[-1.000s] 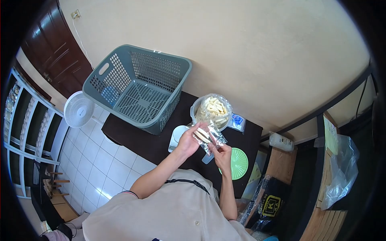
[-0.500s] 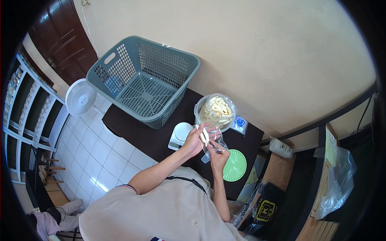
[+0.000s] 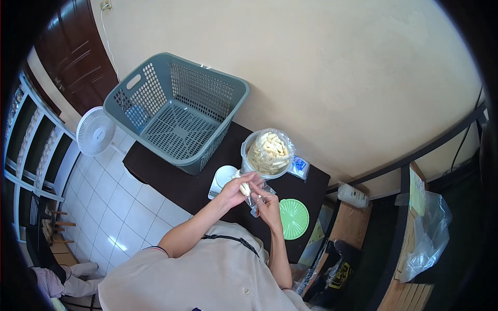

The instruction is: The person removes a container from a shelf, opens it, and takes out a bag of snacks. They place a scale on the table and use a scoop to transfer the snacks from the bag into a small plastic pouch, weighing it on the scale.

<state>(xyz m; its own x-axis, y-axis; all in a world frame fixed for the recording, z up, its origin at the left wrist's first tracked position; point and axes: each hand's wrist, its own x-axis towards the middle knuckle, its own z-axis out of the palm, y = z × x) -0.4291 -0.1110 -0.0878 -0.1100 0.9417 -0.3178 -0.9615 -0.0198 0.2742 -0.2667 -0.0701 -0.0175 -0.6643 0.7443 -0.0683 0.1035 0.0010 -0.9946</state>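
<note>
My left hand (image 3: 234, 194) is curled around a few pale, stick-shaped snack pieces (image 3: 245, 188) at the mouth of a small clear plastic bag (image 3: 254, 211). Close beside it, my right hand (image 3: 269, 212) pinches the bag between thumb and fingers. Just beyond both hands stands a round clear tub (image 3: 245, 154), lined with plastic and heaped with the same pale sticks (image 3: 273, 147). A white kitchen scale (image 3: 213, 191) lies left of my left hand, its platform partly hidden. The green ribbed lid (image 3: 294, 219) rests right of my right hand.
A large grey-green plastic basket (image 3: 174, 155) stands on the dark table (image 3: 148, 165) at the left. Behind the tub lies a blue-and-white packet (image 3: 299, 168). Shelving with a hanging clear bag (image 3: 430, 233) is at the right; a white fan (image 3: 97, 131) and a seated person (image 3: 78, 280) are at the left.
My left hand has turned and closed more around the sticks, its fingers nearer my right hand at the bag. The whole view has shifted slightly.
</note>
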